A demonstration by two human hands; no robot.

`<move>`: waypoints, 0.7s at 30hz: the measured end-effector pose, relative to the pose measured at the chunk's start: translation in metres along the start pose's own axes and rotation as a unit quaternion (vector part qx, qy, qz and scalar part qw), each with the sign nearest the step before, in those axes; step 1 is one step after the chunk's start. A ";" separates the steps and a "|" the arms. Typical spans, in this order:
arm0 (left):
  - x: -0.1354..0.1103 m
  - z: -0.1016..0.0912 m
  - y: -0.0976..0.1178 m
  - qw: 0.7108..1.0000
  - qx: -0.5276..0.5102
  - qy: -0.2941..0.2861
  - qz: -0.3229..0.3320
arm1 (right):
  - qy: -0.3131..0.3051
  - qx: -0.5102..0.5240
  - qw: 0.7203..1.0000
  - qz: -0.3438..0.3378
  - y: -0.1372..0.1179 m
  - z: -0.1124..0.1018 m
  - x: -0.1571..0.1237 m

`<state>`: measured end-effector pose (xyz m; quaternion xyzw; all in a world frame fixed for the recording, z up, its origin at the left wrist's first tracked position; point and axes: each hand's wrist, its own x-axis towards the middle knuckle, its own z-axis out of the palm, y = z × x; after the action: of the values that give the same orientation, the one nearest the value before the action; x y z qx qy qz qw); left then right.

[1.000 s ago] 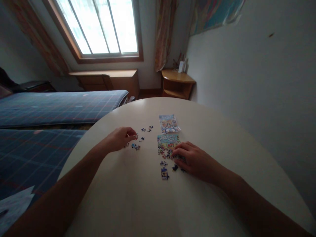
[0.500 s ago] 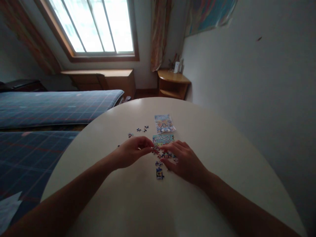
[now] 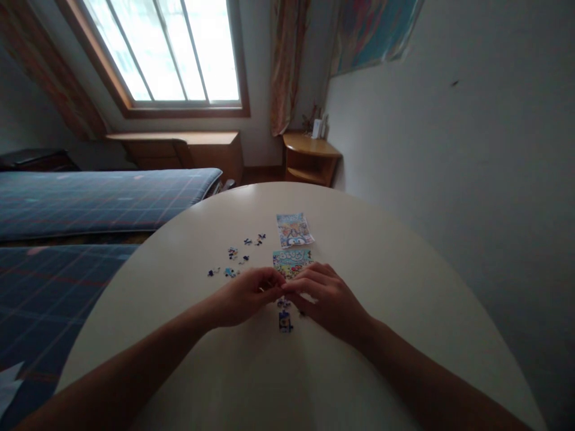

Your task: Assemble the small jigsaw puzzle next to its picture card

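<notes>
My left hand (image 3: pixel 246 294) is closed, its thumb and fingers pinched together. My right hand (image 3: pixel 324 299) meets it fingertip to fingertip, also pinched, over the lower part of a colourful jigsaw puzzle (image 3: pixel 291 258). Whatever lies between the fingertips is too small and covered to make out. The puzzle's upper part, with lettering, shows beyond the fingers; my hands hide much of the rest. Just below them lie small puzzle pieces (image 3: pixel 283 303) and a dark blue joined piece (image 3: pixel 284 322).
Above the puzzle lies a printed picture sheet (image 3: pixel 294 230). Several loose pieces (image 3: pixel 232 253) are scattered left of it on the round white table (image 3: pixel 368 251). A plaid bed (image 3: pixel 90 200) stands beyond the table's left edge, and a wall (image 3: pixel 449 179) runs along the right.
My right hand has drawn its fingers together and come to meet the left fingertips. Both hands are slightly lower in view, and more loose pieces show beyond my left hand.
</notes>
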<state>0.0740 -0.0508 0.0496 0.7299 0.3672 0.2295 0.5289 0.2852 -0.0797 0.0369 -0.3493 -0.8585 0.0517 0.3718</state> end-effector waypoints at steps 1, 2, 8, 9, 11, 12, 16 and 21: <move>0.000 0.000 0.000 1.000 0.009 0.003 0.000 | 0.003 0.002 1.000 0.005 0.000 0.001 0.000; 0.000 0.000 0.001 1.000 0.016 0.007 -0.001 | 0.006 0.004 1.000 0.009 0.000 0.001 0.000; 0.002 -0.002 0.004 0.999 0.029 0.019 -0.003 | -0.008 0.012 1.000 0.017 -0.003 0.000 0.001; 0.002 -0.002 0.003 0.999 0.025 0.022 -0.004 | -0.010 0.015 1.000 0.017 -0.003 0.000 0.001; 0.003 -0.001 0.001 0.999 0.009 0.032 -0.002 | -0.009 0.023 1.000 0.019 -0.003 0.000 0.001; 0.004 -0.001 -0.001 0.999 0.000 0.037 -0.001 | -0.007 0.028 0.999 0.024 -0.002 0.000 0.001; 0.005 0.001 -0.006 0.999 -0.023 0.046 0.009 | 0.003 0.037 0.998 0.042 0.000 0.002 0.000; 0.006 0.000 -0.006 0.998 -0.031 0.056 0.010 | 0.031 0.031 0.998 0.053 0.002 0.002 0.001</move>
<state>0.0763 -0.0453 0.0433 0.7028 0.3817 0.2861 0.5277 0.2845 -0.0776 0.0352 -0.3836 -0.8248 0.0870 0.4062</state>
